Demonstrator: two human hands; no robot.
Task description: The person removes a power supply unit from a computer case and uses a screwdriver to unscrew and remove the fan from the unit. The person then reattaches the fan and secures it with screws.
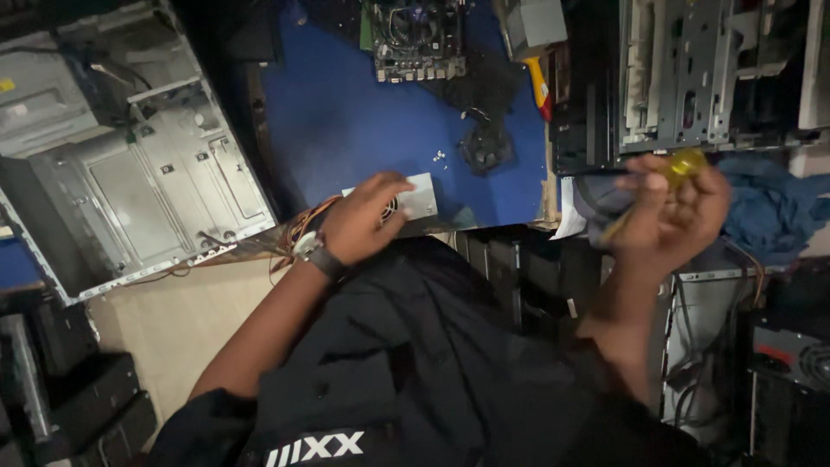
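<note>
at the near edge of the blue table (346, 121), the left hand (363, 220) lies flat on a grey power supply box (413, 201), fingers spread over its fan grille, touching but not gripping; orange wires (298, 227) bunch just beside the wrist. off the table's right edge, the right hand (670, 212) is raised, grip closed round a yellow-handled screwdriver (683, 164). motherboard (417, 39) at far edge, loose black fan (486, 145) near right edge, open pc case (147, 173) at left.
</note>
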